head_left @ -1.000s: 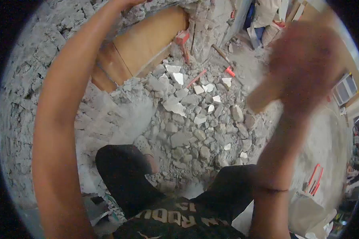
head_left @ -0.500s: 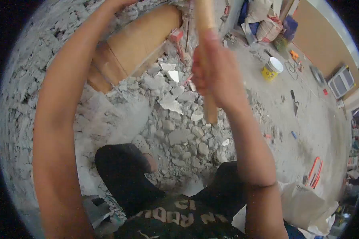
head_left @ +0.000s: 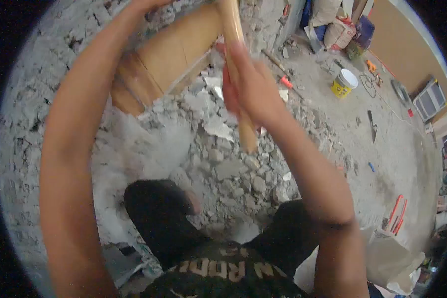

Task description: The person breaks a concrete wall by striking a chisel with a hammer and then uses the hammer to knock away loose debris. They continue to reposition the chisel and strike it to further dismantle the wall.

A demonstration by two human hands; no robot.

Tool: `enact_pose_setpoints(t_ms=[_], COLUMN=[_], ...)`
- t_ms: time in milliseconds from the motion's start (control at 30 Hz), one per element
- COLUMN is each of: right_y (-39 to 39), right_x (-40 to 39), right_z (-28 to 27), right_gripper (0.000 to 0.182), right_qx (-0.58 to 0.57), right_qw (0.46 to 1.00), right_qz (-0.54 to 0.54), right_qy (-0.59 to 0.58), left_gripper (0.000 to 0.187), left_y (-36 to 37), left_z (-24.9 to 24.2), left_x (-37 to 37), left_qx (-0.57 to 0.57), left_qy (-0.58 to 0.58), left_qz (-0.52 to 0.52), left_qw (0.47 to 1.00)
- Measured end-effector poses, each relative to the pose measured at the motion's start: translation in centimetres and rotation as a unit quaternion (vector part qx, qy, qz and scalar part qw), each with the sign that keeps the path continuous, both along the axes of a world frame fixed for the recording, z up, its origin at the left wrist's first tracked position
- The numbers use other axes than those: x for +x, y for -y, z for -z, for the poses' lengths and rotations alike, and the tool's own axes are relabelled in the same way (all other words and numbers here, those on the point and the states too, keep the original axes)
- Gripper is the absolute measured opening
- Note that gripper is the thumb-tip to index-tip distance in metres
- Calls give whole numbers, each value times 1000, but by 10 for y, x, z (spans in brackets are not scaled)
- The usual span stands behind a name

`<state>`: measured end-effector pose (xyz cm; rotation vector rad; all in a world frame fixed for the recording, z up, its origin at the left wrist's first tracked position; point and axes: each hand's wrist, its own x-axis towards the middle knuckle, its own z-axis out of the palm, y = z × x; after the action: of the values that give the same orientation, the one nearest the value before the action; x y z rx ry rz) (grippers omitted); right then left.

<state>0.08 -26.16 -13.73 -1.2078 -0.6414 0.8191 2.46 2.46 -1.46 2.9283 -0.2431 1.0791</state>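
Note:
My right hand (head_left: 248,89) is wrapped round a wooden tool handle (head_left: 232,25). The handle slants down past the fist, its butt end over the rubble, and the other end is cut off by the top edge, so the tool's head is hidden. Of my left hand (head_left: 159,2) only a sliver shows at the top edge, its fingers out of view, above a brown wooden piece (head_left: 171,47) lying against the rough grey wall (head_left: 59,64). Broken grey rubble (head_left: 228,169) with white shards lies below both hands, between my legs.
On the floor to the right are a long tool with a red collar (head_left: 285,82), a white and yellow bucket (head_left: 345,82) and a trowel-like tool (head_left: 372,126). Stuffed sacks (head_left: 338,34) stand at the back. A whitish bag (head_left: 387,258) with red-handled tools (head_left: 397,214) sits near my right elbow.
My right hand has moved left with the wooden handle, which now leans more. The red-collared tool on the floor has come into view behind it. My left arm stays nearly in place.

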Motion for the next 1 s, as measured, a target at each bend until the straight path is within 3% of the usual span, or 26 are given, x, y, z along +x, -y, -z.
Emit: enact_pose_setpoints(t_ms=[33, 100, 167, 233, 300, 333, 400, 433, 500, 633, 700, 800, 867, 900, 967, 1000], right_y=[21, 58, 99, 131, 160, 163, 174, 179, 186, 194, 196, 201, 202, 204, 206, 209], right_x=[-10, -20, -31, -43, -49, -50, -49, -43, -33, -20, -21, -19, -23, -27, -38, -44], right_z=[3, 17, 28, 49, 91, 97, 96, 104, 115, 109, 106, 104, 97, 99, 96, 90], right_gripper=[53, 53, 53, 54, 54, 54, 54, 55, 56, 55, 53, 54, 55, 55, 49, 50], right_qx=[-22, -76, -66, -82, -71, -55, -157, -129, -163, -153, -118, -75, -75, -80, -36, -36], right_qw=[999, 996, 996, 981, 983, 981, 950, 941, 933, 923, 909, 919, 913, 911, 923, 924], right_qz=[-8, 46, 52, 77, 99, 100, 138, 136, 174, 203, 254, 228, 237, 232, 246, 243], right_qy=[-42, -9, -43, -159, -134, -154, -233, -283, -269, -291, -309, -313, -325, -331, -295, -294], left_gripper=[36, 39, 42, 42, 23, 23, 59, 59, 53, 43, 34, 25, 37, 37, 36, 36], left_y=[0, 1, 5, 1, 37, 13, -49, -43, -24, -11, 21, 51, 32, 23, 8, 4], left_z=[1, 8, 8, 3, -12, -17, -26, -21, -12, 5, 12, 11, 17, 23, 19, 19], left_x=[-4, -3, -8, -9, -31, -23, -5, 0, -2, 9, -3, -17, -2, 6, 11, -2], left_qx=[-4, -30, -68, -110, -259, -243, -383, -377, -341, -332, -315, -267, -295, -296, -209, -202], left_qy=[14, -7, -16, -10, -133, -152, -168, -179, -60, 92, 31, -65, 58, 52, 29, 36], left_qz=[-5, -29, -50, 3, 21, 18, 48, 44, -12, 38, 67, 159, 62, 55, 185, 186], left_qw=[1000, 999, 996, 994, 956, 958, 907, 908, 938, 938, 946, 948, 952, 952, 960, 961])
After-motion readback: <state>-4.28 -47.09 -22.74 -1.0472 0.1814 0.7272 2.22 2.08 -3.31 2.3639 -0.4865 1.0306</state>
